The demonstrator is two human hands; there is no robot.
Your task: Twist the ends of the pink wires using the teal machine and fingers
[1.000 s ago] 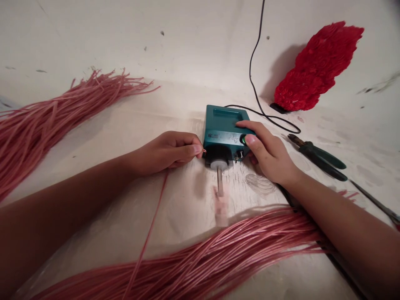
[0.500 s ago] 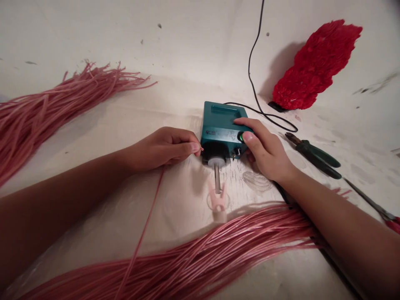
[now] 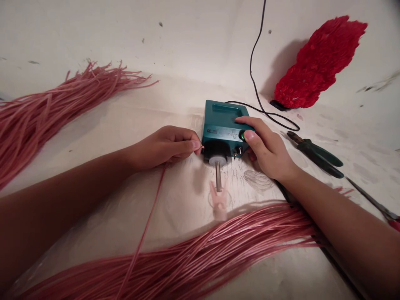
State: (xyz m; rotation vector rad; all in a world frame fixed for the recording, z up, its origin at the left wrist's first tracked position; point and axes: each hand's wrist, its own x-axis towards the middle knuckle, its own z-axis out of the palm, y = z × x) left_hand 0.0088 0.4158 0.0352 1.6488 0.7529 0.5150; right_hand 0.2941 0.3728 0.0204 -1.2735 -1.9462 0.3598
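My left hand (image 3: pixel 170 146) is closed in a pinch on a thin pink cord (image 3: pixel 152 204), just left of the teal machine (image 3: pixel 223 121). A short cord tip pokes out past the fingertips. The rest of the cord runs down toward the bottom edge. Over the machine's right side, my right hand (image 3: pixel 265 150) grips the casing, with a finger on top and the thumb at a green-lit button (image 3: pixel 242 135). From the machine's black and white front hub, a metal shaft (image 3: pixel 218 177) points toward me. Beyond its tip is a pale pink forked shape (image 3: pixel 219 200), blurred.
A thick bundle of pink cords (image 3: pixel 187 254) crosses the front, and another bundle (image 3: pixel 62 100) lies at left. Right of the machine are dark-handled pliers (image 3: pixel 318 158) and a long metal-bladed tool (image 3: pixel 370 200). A black cable (image 3: pixel 251 62) and a red ruffled object (image 3: pixel 321 62) stand behind.
Both hands keep their places at the machine and the cord stays pinched. The whole view has shifted slightly; the blurred pink shape looks a little different.
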